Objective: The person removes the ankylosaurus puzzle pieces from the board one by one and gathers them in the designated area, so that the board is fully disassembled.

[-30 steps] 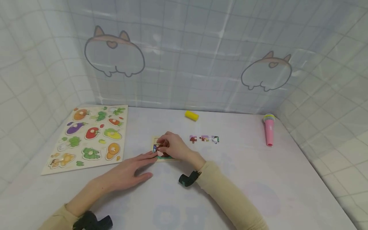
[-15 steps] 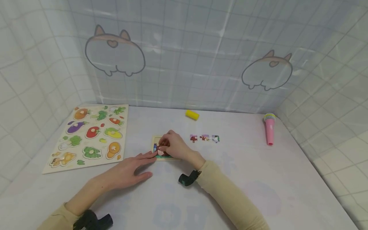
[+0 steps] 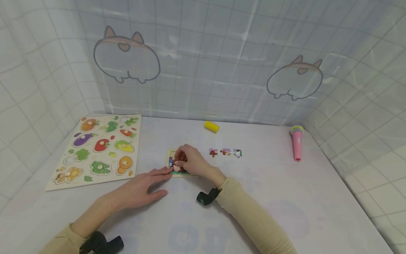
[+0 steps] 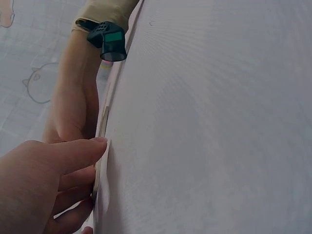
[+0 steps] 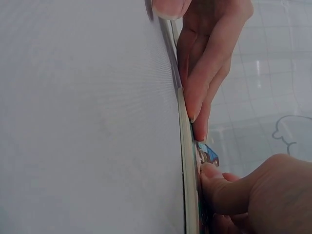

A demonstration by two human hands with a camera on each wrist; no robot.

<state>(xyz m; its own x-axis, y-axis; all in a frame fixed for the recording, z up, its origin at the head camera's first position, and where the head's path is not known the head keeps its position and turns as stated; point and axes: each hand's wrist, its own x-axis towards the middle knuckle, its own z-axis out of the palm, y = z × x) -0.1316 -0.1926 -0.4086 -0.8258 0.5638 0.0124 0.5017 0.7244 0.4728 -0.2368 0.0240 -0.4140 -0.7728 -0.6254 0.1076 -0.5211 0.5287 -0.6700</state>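
A small wooden jigsaw puzzle board (image 3: 171,153) lies in front of me, with a coloured picture partly assembled in its frame. Over it, my right hand (image 3: 196,163) has its thumb and index finger brought together. The right wrist view shows that hand pinching a puzzle piece (image 5: 210,153) with blue on it, tilted up from the board's surface. My left hand (image 3: 139,190) lies flat from the left, its straight fingertips resting on the board's lower left corner. The right hand's fingers cover much of the picture.
Loose puzzle pieces (image 3: 226,152) lie in a row right of the board. A larger vegetable puzzle board (image 3: 109,155) fills the left side. Behind are a yellow cylinder (image 3: 211,127) and, far right, a pink toy microphone (image 3: 297,144). A tiled-pattern curtain (image 3: 215,70) closes the back.
Both hands stay at the board almost unmoved. The right hand's fingers shift only slightly over the picture; the loose pieces have not moved.
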